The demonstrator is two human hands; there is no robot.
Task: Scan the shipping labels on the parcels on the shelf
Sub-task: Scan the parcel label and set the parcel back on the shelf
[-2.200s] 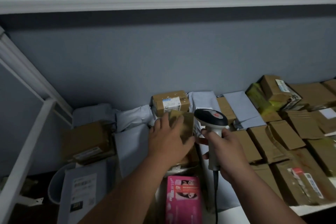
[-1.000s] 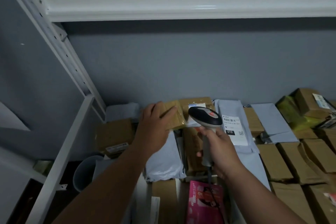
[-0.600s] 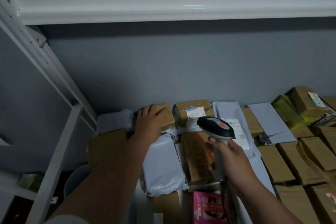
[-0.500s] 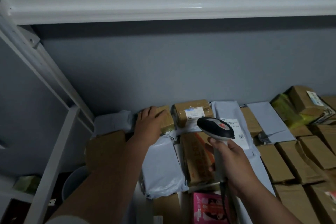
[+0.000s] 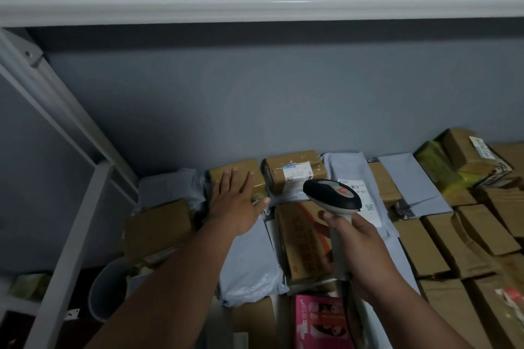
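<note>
Head view: right hand [image 5: 365, 246] grips the scanner [image 5: 333, 195] by its handle; beyond it, left hand [image 5: 235, 201] lies flat, fingers straight, on a small brown parcel [image 5: 255, 170] left of the labelled box [image 5: 295, 170]. Best aim squarely at that box's label.

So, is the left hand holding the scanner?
No, the right hand grips the scanner, while the left hand lies flat on a brown parcel at the back.

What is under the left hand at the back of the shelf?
The left hand lies flat, fingers straight, on a small brown parcel against the wall, beside a labelled box. The hand hides most of the parcel's top, so any label there cannot be seen.
</note>
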